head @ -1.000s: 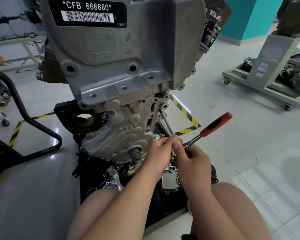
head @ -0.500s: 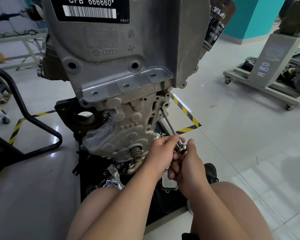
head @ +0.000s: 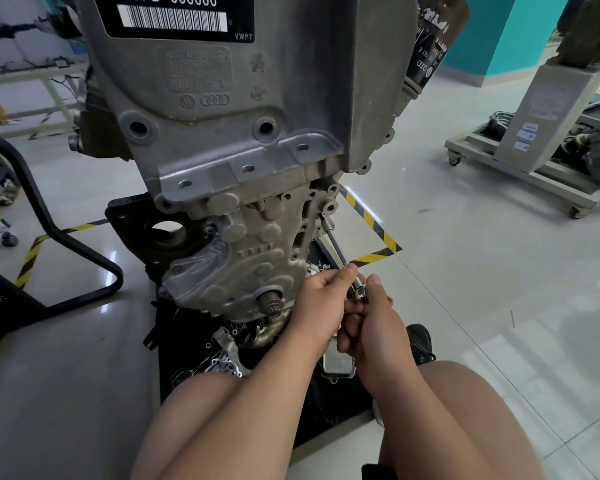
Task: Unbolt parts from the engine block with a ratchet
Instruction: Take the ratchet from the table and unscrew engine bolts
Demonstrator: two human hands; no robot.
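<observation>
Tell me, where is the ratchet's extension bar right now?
In the head view, the extension bar slants from the engine block's lower right edge down to the left hand, beside the right hand gripping the ratchet.

Matt, rough cast-metal engine block (head: 243, 109) — bright polished steel extension bar (head: 334, 242) — glossy tiled floor (head: 465, 258).

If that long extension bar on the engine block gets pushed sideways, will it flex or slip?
Probably stiff: the extension bar is a straight, thin metal rod running from the engine block to the ratchet. Its shiny surface may be slippery; the left hand holds it beside the right hand. Being round, it would likely roll if loose.
</observation>
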